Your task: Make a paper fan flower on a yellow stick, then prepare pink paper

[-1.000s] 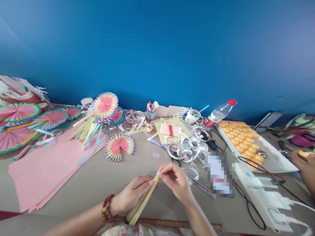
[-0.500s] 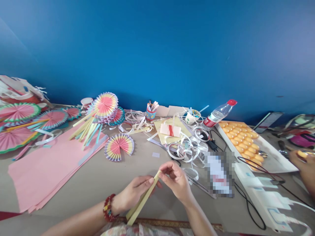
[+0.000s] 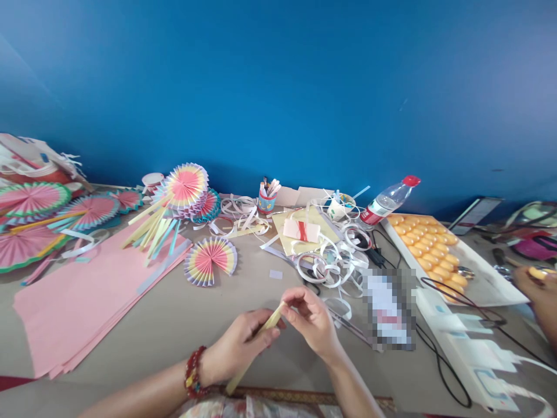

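Pale yellow paper strip (image 3: 274, 317), narrow, slanting.

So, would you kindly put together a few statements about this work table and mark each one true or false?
1. The left hand and right hand both hold the yellow paper strip. True.
2. The right wrist wears beads. False: the beaded bracelet is on the left wrist.
3. The red-capped bottle is to the left of the white tray in the view. True.
4. Every pleated fan is a full circle. False: the pleated fan nearest the hands has an open gap.
5. The pink sheets lie to the left of both hands. True.
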### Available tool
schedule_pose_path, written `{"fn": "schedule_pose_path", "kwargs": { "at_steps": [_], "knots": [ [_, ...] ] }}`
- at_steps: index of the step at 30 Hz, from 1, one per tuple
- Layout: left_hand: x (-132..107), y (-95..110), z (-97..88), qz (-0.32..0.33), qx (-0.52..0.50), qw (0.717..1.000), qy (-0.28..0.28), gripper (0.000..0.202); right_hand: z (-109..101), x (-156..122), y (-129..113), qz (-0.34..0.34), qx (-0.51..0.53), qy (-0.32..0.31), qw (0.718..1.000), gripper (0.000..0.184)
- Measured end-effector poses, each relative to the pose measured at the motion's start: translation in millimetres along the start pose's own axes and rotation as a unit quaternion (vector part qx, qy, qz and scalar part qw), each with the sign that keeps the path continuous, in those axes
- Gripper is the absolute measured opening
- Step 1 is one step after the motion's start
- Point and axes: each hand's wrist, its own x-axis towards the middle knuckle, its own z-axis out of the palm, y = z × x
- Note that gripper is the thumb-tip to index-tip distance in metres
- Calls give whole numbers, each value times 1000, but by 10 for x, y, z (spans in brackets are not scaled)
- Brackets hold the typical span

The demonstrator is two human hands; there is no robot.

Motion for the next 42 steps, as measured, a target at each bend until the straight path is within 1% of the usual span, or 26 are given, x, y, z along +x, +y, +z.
{"fn": "schedule_pose_path", "kwargs": {
  "at_steps": [2,4,9,11,14,17,20,22,25,27,29,32,34,36,38,39,40,41,42],
  "knots": [
    [5,-9,0,6,39,999,12,39,2,5,-6,-1,-5,1,1000,13],
    [8,2,-14,14,67,997,22,39,6,8,-19,6,-8,0,1000,14],
    [1,41,-107,-27,36,999,-25,44,14,21,-55,15,-30,-10,999,14],
    [-5,43,-149,-33,48,998,-25,43,16,31,-59,22,-29,-12,999,14],
    [-3,34,-196,-43,56,997,-12,37,18,38,-51,40,-28,-9,999,14],
    [19,17,-229,-62,49,997,-20,37,23,28,-32,50,-28,-10,998,15],
    [53,-4,-260,-77,24,996,-34,41,30,12,-18,46,-38,-9,998,14],
    [77,-23,-285,-87,1,995,-54,43,34,7,-21,38,-52,-7,998,13],
    [118,-56,-326,-100,-37,989,-105,42,37,14,-38,27,-70,-8,997,12],
    [149,-71,-349,-112,-77,980,-143,43,39,21,-50,21,-70,-1,997,11],
    [177,-70,-357,-124,-121,970,-168,43,47,26,-58,20,-62,7,998,11],
    [197,-54,-333,-150,-163,959,-175,38,70,29,-68,25,-58,3,998,12],
    [193,-54,-302,-166,-170,957,-167,34,70,37,-82,27,-72,-5,997,13],
    [182,-74,-277,-163,-179,958,-154,33,27,60,-96,20,-98,-27,995,12],
    [172,-108,-272,-146,-196,961,-132,34,-72,100,-91,-2,-150,-49,988,14],
    [170,-126,-277,-141,-204,961,-120,35,-140,127,-73,-20,-193,-50,980,17],
    [170,-142,-286,-136,-210,962,-109,36,-215,156,-44,-41,-254,-35,966,19],
    [172,-155,-298,-131,-215,963,-95,36,-292,185,-4,-70,-334,-1,940,21],
    [176,-165,-309,-124,-218,964,-83,37,-366,215,44,-87,-421,28,903,23]
  ]
}}
